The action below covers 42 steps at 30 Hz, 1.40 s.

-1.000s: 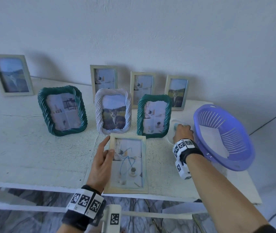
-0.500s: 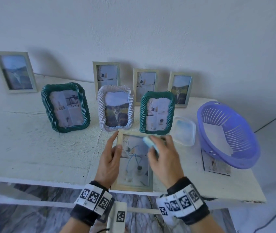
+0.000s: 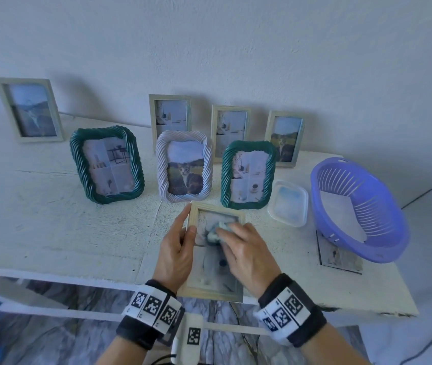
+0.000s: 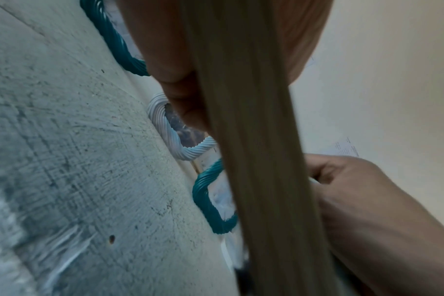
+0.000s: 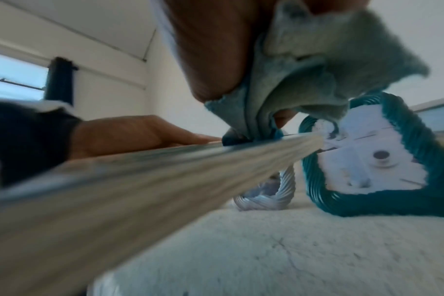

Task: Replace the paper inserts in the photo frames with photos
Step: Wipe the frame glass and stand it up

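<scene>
Right hand (image 3: pixel 246 255): fingers bunched on a crumpled pale-blue cloth (image 3: pixel 216 231), pressed to the glass of the light wood-grain frame (image 3: pixel 212 292). Left hand (image 3: pixel 176 255): clasps the frame's left edge, thumb on the rail. Frame lies flat at the front of the white, scuffed table (image 3: pixel 51 219), overhanging its edge. Risk: hard rubbing may slide it off, or knock the ribbed green frame (image 3: pixel 247 175) just behind.

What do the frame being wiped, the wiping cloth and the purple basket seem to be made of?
Frame: pale wood or wood-look, matte; grain streaks along its edge.
Cloth: soft, fuzzy fabric, probably microfibre; napped, crumpled folds.
Purple basket: moulded plastic, slightly glossy, with slotted walls.
</scene>
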{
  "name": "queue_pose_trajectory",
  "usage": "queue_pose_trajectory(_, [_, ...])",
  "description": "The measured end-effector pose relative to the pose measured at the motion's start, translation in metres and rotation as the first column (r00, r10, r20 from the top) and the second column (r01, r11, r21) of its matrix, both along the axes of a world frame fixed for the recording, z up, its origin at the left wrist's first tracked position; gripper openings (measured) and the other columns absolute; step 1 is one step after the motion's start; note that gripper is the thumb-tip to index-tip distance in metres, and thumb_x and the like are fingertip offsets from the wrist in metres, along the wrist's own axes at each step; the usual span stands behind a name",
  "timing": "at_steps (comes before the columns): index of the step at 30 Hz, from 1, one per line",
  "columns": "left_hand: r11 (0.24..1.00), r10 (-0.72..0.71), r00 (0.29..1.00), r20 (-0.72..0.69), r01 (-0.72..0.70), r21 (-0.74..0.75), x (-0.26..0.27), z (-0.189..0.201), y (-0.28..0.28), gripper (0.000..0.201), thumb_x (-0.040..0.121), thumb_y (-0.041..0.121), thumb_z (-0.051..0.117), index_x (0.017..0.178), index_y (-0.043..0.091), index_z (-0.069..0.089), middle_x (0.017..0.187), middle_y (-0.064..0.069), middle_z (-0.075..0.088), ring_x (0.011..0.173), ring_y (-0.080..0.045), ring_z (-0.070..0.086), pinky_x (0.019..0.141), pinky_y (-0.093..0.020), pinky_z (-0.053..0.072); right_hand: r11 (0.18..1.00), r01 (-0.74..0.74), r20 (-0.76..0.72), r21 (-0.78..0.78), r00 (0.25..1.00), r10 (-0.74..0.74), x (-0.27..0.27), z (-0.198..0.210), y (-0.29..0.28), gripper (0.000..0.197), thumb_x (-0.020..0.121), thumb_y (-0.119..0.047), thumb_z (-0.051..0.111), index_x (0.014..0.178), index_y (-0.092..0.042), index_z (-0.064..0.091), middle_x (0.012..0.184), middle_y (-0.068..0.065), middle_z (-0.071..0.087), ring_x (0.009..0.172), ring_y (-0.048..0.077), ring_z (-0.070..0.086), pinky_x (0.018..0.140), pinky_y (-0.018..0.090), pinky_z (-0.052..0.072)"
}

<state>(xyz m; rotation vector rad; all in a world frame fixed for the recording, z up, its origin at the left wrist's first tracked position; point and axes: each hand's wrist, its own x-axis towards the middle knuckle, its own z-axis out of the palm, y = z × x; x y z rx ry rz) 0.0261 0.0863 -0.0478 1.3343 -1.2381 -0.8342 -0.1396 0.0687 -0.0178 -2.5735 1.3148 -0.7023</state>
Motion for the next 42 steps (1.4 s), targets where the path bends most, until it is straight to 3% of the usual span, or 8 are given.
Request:
queue_pose_trajectory(4, [1.0,0.004,1.0,-0.012,-0.004,-0.004,-0.001,0.003,-0.003,0.046,0.1,0.006,0.044,0.144,0.019,0.04,0.053,0.01,0.033,0.047,-0.003,0.029,0.049,-0.015,0.028,0.992,0.129,0.075,-0.008,0.989,-0.128,0.009,0.006,-0.009,0.025,0.083,0.0,0.068,0.105,-0.012,0.068,0.098,0.002,0.06,0.079,0.021,0.053,0.069,0.033,0.053])
queue_pose_trajectory(10, [1.0,0.01,1.0,-0.004,-0.01,-0.019,0.0,0.005,-0.003,0.047,0.1,0.004,0.044,0.144,0.018,0.04,0.05,0.011,0.035,0.046,-0.003,0.029,0.048,-0.015,0.028,0.997,-0.081,0.0,-0.005,0.997,0.081,-0.001,0.007,0.014,0.028,0.085,-0.003,0.065,0.112,-0.01,0.067,0.104,0.003,0.059,0.081,0.021,0.052,0.07,0.03,0.051])
queue_pose_trajectory(15, [0.999,0.004,1.0,-0.001,-0.005,-0.032,-0.006,0.003,-0.003,0.047,0.101,0.009,0.045,0.145,0.023,0.039,0.052,0.01,0.032,0.048,-0.004,0.027,0.048,-0.018,0.027,0.99,0.137,0.058,-0.04,0.989,-0.135,0.001,0.012,-0.008,0.027,0.08,0.003,0.07,0.104,-0.009,0.068,0.098,0.003,0.06,0.076,0.022,0.052,0.065,0.037,0.053])
queue_pose_trajectory(22, [1.0,0.021,1.0,0.013,-0.021,-0.023,0.003,0.004,-0.007,0.047,0.1,0.016,0.045,0.146,0.022,0.04,0.055,0.007,0.031,0.049,-0.007,0.029,0.047,-0.023,0.028,0.981,-0.193,-0.052,0.031,0.98,0.194,-0.002,0.01,0.02,0.023,0.091,-0.006,0.059,0.112,-0.012,0.067,0.108,0.0,0.059,0.081,0.019,0.049,0.072,0.032,0.049])
queue_pose_trajectory(27, [1.0,0.01,1.0,-0.013,-0.01,-0.01,-0.005,0.002,-0.007,0.048,0.1,0.01,0.046,0.146,0.023,0.038,0.055,0.008,0.035,0.049,-0.006,0.03,0.049,-0.021,0.029,0.995,0.056,0.026,-0.082,0.998,-0.054,0.003,0.021,-0.006,0.022,0.081,0.002,0.069,0.1,-0.01,0.069,0.096,0.002,0.061,0.078,0.019,0.049,0.069,0.034,0.051])
queue_pose_trajectory(33, [1.0,0.015,0.999,-0.045,-0.014,0.02,0.002,0.006,-0.009,0.048,0.1,0.005,0.044,0.145,0.021,0.039,0.051,0.01,0.04,0.046,-0.002,0.033,0.047,-0.019,0.032,0.97,-0.239,-0.101,0.043,0.965,0.242,0.007,0.016,0.025,0.022,0.091,-0.002,0.058,0.109,-0.012,0.067,0.107,-0.001,0.059,0.08,0.015,0.047,0.074,0.028,0.045])
queue_pose_trajectory(39, [1.0,0.004,1.0,0.002,-0.004,0.006,-0.002,0.008,-0.006,0.048,0.1,0.011,0.047,0.147,0.019,0.039,0.055,-0.012,0.036,0.047,-0.004,0.028,0.046,-0.021,0.028,0.998,0.023,-0.023,-0.06,0.999,-0.024,0.003,0.026,-0.013,0.024,0.084,0.003,0.065,0.103,-0.01,0.069,0.099,0.002,0.061,0.079,0.021,0.05,0.07,0.036,0.05])
queue_pose_trajectory(42, [1.0,-0.011,0.997,-0.07,0.012,0.022,0.003,0.007,-0.011,0.051,0.097,0.027,0.046,0.147,0.027,0.039,0.067,-0.028,0.054,0.059,-0.016,0.046,0.053,-0.045,0.046,0.997,-0.028,-0.035,-0.076,0.999,0.025,0.012,0.027,0.005,0.027,0.081,0.005,0.067,0.103,-0.011,0.069,0.1,0.002,0.061,0.08,0.017,0.048,0.07,0.033,0.05])
